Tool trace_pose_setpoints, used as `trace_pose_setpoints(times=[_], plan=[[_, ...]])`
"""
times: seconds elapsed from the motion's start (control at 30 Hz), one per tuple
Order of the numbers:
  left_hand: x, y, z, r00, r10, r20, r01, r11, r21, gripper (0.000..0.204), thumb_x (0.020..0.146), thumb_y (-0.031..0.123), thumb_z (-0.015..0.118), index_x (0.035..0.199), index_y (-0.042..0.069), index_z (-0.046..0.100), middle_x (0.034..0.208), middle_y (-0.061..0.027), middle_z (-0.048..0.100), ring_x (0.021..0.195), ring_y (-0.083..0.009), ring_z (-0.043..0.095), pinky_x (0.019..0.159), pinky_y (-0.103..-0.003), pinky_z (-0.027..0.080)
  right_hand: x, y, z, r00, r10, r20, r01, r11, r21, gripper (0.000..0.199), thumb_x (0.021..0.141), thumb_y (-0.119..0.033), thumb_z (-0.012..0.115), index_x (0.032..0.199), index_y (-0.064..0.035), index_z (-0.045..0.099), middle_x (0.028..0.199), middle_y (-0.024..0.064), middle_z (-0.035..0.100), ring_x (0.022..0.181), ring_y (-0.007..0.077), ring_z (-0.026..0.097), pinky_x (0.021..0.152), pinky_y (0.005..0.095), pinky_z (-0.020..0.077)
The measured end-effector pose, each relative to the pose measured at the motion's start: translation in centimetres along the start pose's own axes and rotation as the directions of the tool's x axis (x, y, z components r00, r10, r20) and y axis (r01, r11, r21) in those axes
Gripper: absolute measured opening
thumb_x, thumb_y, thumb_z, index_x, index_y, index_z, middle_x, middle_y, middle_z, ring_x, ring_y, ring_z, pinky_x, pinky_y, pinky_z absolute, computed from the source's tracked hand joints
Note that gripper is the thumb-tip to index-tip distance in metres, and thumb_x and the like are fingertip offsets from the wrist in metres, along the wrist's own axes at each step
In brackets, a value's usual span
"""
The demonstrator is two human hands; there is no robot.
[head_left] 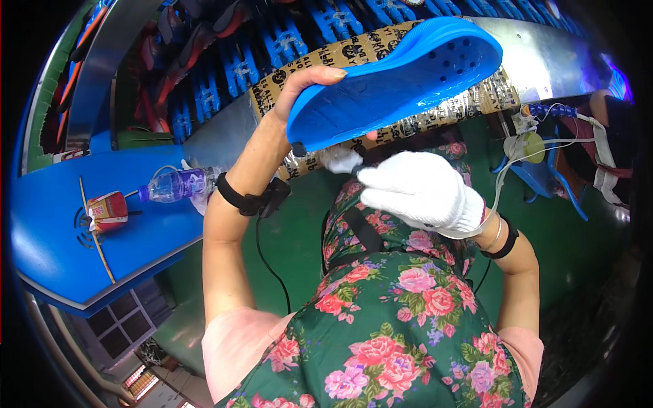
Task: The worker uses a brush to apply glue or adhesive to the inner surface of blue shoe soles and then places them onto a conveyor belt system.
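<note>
My bare left hand (pixel 306 85) grips one end of a blue foam clog (pixel 381 95), with the thumb over its edge and the other fingers mostly hidden behind. The clog is held up and tilted, its end with small round holes pointing right. At its lower left corner sits a small black piece. Just below the clog, my right hand (pixel 425 194), in a white knit glove, is closed around the dark handle of what looks like a brush (pixel 340 160) with a pale, fuzzy head. A gap separates the glove from the clog.
On a blue table (pixel 156 238) at the left are a plastic bottle (pixel 180 185), a small red-and-yellow carton (pixel 107 211) and a thin stick (pixel 105 258). Taped cardboard (pixel 272 95) covers the bench edge before a row of blue clamps (pixel 286 44). Another person (pixel 602 136) shows at right.
</note>
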State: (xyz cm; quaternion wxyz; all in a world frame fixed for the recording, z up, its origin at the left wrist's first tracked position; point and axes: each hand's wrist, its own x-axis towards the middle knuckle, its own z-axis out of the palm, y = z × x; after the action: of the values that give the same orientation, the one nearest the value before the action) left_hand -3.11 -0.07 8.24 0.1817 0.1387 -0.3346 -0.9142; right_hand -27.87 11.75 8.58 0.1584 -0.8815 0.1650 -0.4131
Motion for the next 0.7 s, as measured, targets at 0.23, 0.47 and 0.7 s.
trace_pose_setpoints(times=[0.23, 0.47, 0.7], plan=[[-0.3, 0.1, 1.1, 0.994, 0.035, -0.106, -0.050, 0.988, -0.145, 0.084, 0.090, 0.051, 0.055, 0.152, -0.003, 0.037, 0.133, -0.0343, 0.056, 0.102, -0.0493, 0.067, 0.092, -0.054, 0.055, 2.4, 0.9, -1.2, 0.983, 0.108, -0.147, -0.094, 0.991, 0.097, 0.030, 0.076, -0.008, 0.083, 0.104, -0.0173, 0.077, 0.102, 0.0032, 0.076, 0.082, 0.0241, 0.070, 0.072, 0.0349, 0.0564], [1.3, -0.9, 0.5, 0.965, 0.215, -0.153, -0.260, 0.874, -0.410, 0.087, 0.089, 0.056, 0.058, 0.153, -0.001, 0.037, 0.140, -0.0333, 0.052, 0.111, -0.0557, 0.062, 0.099, -0.061, 0.051, 2.8, 0.9, -0.5, 0.859, 0.424, -0.286, -0.306, 0.874, 0.377, 0.020, 0.078, -0.003, 0.082, 0.097, -0.0077, 0.077, 0.098, 0.0084, 0.077, 0.085, 0.0206, 0.072, 0.077, 0.0331, 0.0575], [1.4, -2.7, 0.4, 0.958, 0.277, -0.081, -0.278, 0.813, -0.511, 0.092, 0.090, 0.057, 0.056, 0.157, 0.000, 0.028, 0.148, -0.0323, 0.045, 0.118, -0.0555, 0.058, 0.102, -0.062, 0.049, 2.9, 1.5, -2.1, 0.836, 0.456, -0.305, -0.292, 0.841, 0.455, 0.016, 0.079, -0.001, 0.082, 0.094, -0.0031, 0.078, 0.095, 0.0087, 0.077, 0.086, 0.0196, 0.073, 0.079, 0.0308, 0.0577]])
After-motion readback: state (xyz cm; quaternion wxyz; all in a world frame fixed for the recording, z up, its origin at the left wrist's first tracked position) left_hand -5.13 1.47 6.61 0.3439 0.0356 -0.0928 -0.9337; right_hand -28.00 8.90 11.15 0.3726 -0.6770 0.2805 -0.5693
